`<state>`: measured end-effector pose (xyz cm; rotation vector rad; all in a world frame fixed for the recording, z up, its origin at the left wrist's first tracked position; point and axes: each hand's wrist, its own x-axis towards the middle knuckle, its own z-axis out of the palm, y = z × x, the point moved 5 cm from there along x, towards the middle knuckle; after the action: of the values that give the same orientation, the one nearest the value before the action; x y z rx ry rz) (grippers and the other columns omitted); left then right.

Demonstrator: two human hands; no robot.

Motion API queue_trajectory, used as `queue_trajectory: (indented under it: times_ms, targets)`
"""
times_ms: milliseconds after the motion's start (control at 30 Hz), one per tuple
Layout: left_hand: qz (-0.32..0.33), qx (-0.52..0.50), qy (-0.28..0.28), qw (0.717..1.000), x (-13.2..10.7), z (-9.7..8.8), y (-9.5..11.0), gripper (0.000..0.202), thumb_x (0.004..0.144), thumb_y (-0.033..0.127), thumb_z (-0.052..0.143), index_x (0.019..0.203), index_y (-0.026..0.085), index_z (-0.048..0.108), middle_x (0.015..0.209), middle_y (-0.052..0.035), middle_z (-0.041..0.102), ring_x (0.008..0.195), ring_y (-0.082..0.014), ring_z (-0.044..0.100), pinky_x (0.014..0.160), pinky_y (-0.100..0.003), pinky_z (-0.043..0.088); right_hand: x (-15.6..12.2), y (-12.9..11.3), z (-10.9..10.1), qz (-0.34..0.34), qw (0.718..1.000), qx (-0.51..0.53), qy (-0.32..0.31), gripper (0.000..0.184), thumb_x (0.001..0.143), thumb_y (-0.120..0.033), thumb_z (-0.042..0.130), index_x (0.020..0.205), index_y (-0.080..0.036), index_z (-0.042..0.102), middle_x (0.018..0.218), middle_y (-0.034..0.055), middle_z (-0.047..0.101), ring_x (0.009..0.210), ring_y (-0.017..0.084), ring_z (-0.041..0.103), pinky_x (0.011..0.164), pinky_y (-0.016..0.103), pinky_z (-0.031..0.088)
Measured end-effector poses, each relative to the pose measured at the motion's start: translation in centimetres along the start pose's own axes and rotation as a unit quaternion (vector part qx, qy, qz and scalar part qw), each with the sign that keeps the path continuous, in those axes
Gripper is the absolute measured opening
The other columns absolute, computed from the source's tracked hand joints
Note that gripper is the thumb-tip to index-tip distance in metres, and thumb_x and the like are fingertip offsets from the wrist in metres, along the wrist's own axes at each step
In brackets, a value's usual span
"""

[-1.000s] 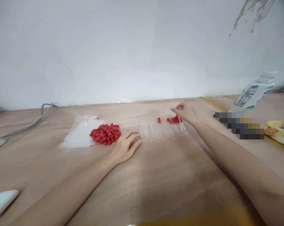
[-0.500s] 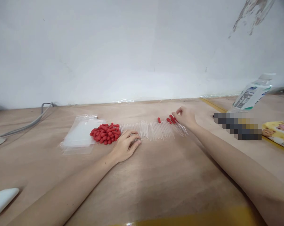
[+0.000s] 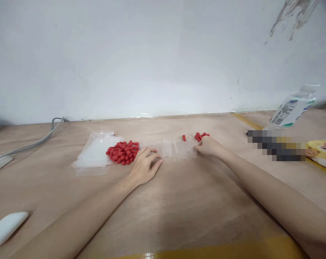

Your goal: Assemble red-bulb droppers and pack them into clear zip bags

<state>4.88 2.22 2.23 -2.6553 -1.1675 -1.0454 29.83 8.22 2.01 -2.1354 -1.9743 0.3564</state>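
Note:
A row of thin clear tubes point(image 3: 172, 149) lies side by side on the wooden table. Over the row's left end rests my left hand point(image 3: 146, 163), fingers loosely spread and thumb apart, holding nothing. My right hand point(image 3: 208, 146) is at the right end, its fingers curled together with the tips against the last tubes; whatever is between them is too small to make out. Beyond that hand lie several red-bulbed droppers point(image 3: 199, 136), partly covered by it. One single red bulb point(image 3: 183, 137) sits at the top of the row. Left of my left hand is a pile of red rubber bulbs point(image 3: 122, 153).
Clear plastic bags point(image 3: 94, 153) are stacked left of the bulb pile. A grey cable point(image 3: 41, 140) and a white object point(image 3: 7, 228) lie farther left. On the right are a tilted plastic bottle point(image 3: 292, 109) and a yellow packet point(image 3: 322, 153). A wall rises behind the table.
My right hand has come down and toward me, from the red bulbs to the right end of the tube row, and its fingers have closed. My left hand stays in place.

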Motion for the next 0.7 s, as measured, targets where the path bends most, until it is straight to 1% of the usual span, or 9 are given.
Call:
queue_trajectory:
  times_ms: [100, 200, 267, 300, 400, 467, 567, 633, 700]
  targets:
    - [-0.015, 0.034, 0.005, 0.999, 0.1, -0.2, -0.2, 0.015, 0.082, 0.027, 0.052, 0.086, 0.017, 0.064, 0.094, -0.0076, 0.059, 0.09, -0.0218, 0.051, 0.082, -0.038, 0.04, 0.3, 0.1, 0.2, -0.01, 1.0, 0.014, 0.015, 0.015, 0.07, -0.03, 0.055, 0.065, -0.016, 0.058, 0.057, 0.0053, 0.055, 0.063, 0.019, 0.058, 0.053, 0.025, 0.039]
    - [-0.041, 0.089, 0.007, 0.995, 0.7, -1.4, -0.9, 0.02, 0.082, 0.03, 0.052, 0.093, 0.017, 0.064, 0.096, -0.0084, 0.059, 0.092, -0.0236, 0.05, 0.081, -0.039, 0.039, 0.2, -0.2, 0.0, -0.018, 0.999, 0.018, 0.021, 0.017, 0.073, -0.031, 0.054, 0.065, -0.016, 0.057, 0.056, 0.0053, 0.055, 0.062, 0.019, 0.058, 0.054, 0.025, 0.038]
    - [-0.076, 0.129, 0.009, 0.989, 1.3, -2.7, -1.9, 0.024, 0.082, 0.032, 0.052, 0.094, 0.016, 0.064, 0.094, -0.0089, 0.059, 0.093, -0.0249, 0.05, 0.081, -0.039, 0.039, 0.0, -0.5, -0.4, -0.025, 0.999, 0.016, 0.029, 0.02, 0.077, -0.032, 0.05, 0.064, -0.016, 0.056, 0.056, 0.0058, 0.056, 0.061, 0.019, 0.058, 0.055, 0.026, 0.038]
    - [-0.099, 0.145, 0.001, 0.984, 1.6, -3.4, -2.6, 0.024, 0.082, 0.033, 0.052, 0.094, 0.017, 0.064, 0.092, -0.0086, 0.06, 0.092, -0.0252, 0.051, 0.08, -0.039, 0.039, -0.1, -0.8, -0.6, -0.031, 0.999, 0.015, 0.041, 0.021, 0.079, -0.032, 0.048, 0.066, -0.016, 0.055, 0.058, 0.0063, 0.057, 0.061, 0.019, 0.058, 0.055, 0.026, 0.037]
    - [-0.154, 0.184, -0.042, 0.97, 2.1, -4.7, -4.7, 0.024, 0.081, 0.034, 0.051, 0.09, 0.018, 0.066, 0.09, -0.0084, 0.061, 0.092, -0.0263, 0.052, 0.079, -0.041, 0.037, -0.9, -2.0, -0.8, -0.063, 0.992, 0.022, 0.104, 0.019, 0.084, -0.03, 0.041, 0.079, -0.015, 0.052, 0.067, 0.0082, 0.061, 0.064, 0.019, 0.057, 0.059, 0.027, 0.036]
    - [-0.168, 0.2, -0.061, 0.963, 2.0, -5.0, -5.8, 0.025, 0.081, 0.035, 0.05, 0.087, 0.019, 0.068, 0.09, -0.0086, 0.062, 0.093, -0.0273, 0.052, 0.08, -0.043, 0.035, -1.8, -3.1, -0.6, -0.101, 0.983, 0.03, 0.148, 0.018, 0.087, -0.029, 0.037, 0.086, -0.016, 0.049, 0.072, 0.0084, 0.063, 0.065, 0.019, 0.057, 0.061, 0.028, 0.035]
    - [-0.168, 0.201, -0.062, 0.963, 1.7, -4.7, -6.7, 0.025, 0.079, 0.038, 0.051, 0.079, 0.021, 0.07, 0.085, -0.0087, 0.063, 0.091, -0.0281, 0.053, 0.08, -0.046, 0.033, -3.6, -5.2, 0.2, -0.203, 0.957, 0.031, 0.204, 0.015, 0.088, -0.026, 0.035, 0.087, -0.018, 0.047, 0.08, 0.0086, 0.063, 0.071, 0.02, 0.057, 0.068, 0.031, 0.035]
    - [-0.168, 0.193, -0.048, 0.965, 1.4, -4.4, -7.1, 0.025, 0.079, 0.037, 0.052, 0.072, 0.021, 0.07, 0.082, -0.0086, 0.063, 0.087, -0.028, 0.054, 0.079, -0.046, 0.033, -4.8, -6.2, 0.8, -0.261, 0.939, 0.03, 0.221, 0.013, 0.088, -0.024, 0.037, 0.085, -0.019, 0.048, 0.081, 0.0086, 0.063, 0.076, 0.021, 0.057, 0.071, 0.032, 0.035]
    - [-0.164, 0.181, -0.029, 0.969, 1.3, -4.2, -7.2, 0.027, 0.08, 0.036, 0.051, 0.066, 0.021, 0.069, 0.079, -0.0078, 0.063, 0.082, -0.0265, 0.054, 0.078, -0.046, 0.034, -5.6, -6.8, 1.2, -0.293, 0.93, 0.03, 0.219, 0.013, 0.087, -0.024, 0.038, 0.083, -0.019, 0.049, 0.08, 0.0083, 0.063, 0.076, 0.022, 0.057, 0.07, 0.032, 0.035]
